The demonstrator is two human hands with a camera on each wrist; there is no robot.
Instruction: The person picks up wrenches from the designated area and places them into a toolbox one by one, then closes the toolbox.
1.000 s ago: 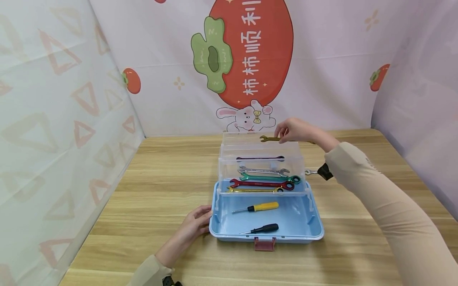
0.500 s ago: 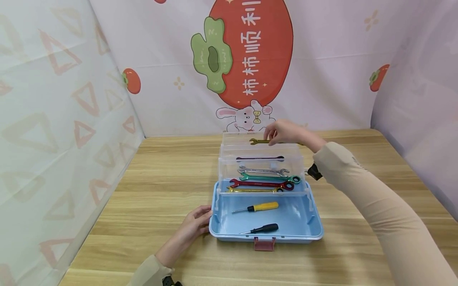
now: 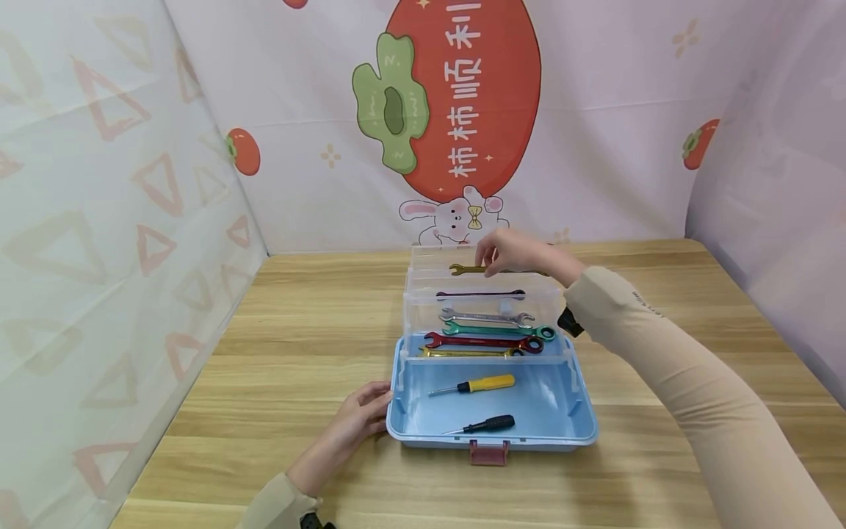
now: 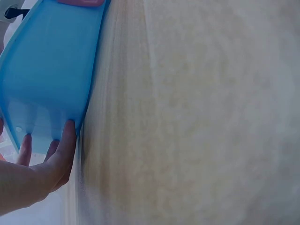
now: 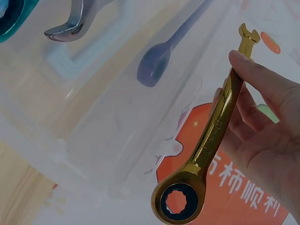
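Observation:
Pinched between thumb and fingers, a gold combination wrench (image 3: pixel 468 270) with a ratchet ring end is held by my right hand (image 3: pixel 518 251) over the rear trays of the toolbox. The right wrist view shows the gold wrench (image 5: pixel 215 122) slanting, its ring low and its open end up by the thumb. My left hand (image 3: pixel 360 411) rests against the left side of the light blue toolbox (image 3: pixel 542 404). In the left wrist view, extended fingers (image 4: pixel 68 136) touch the box's wall. Clear trays (image 3: pixel 416 312) stand raised, carrying purple (image 3: pixel 482 295), silver (image 3: pixel 485 317), green (image 3: pixel 496 329), red (image 3: pixel 482 341) and gold wrenches.
In the box's bottom lie a yellow-handled screwdriver (image 3: pixel 489 383) and a black-handled screwdriver (image 3: pixel 492 423). A reddish latch (image 3: pixel 489 452) hangs at the front. The wooden table (image 3: pixel 297 330) meets a printed cloth backdrop (image 3: pixel 317 206) behind the box.
My right hand has carried the gold wrench left and slightly down over the rear trays. Its wrist now covers a silver wrench seen earlier right of the box. The left hand has stayed put.

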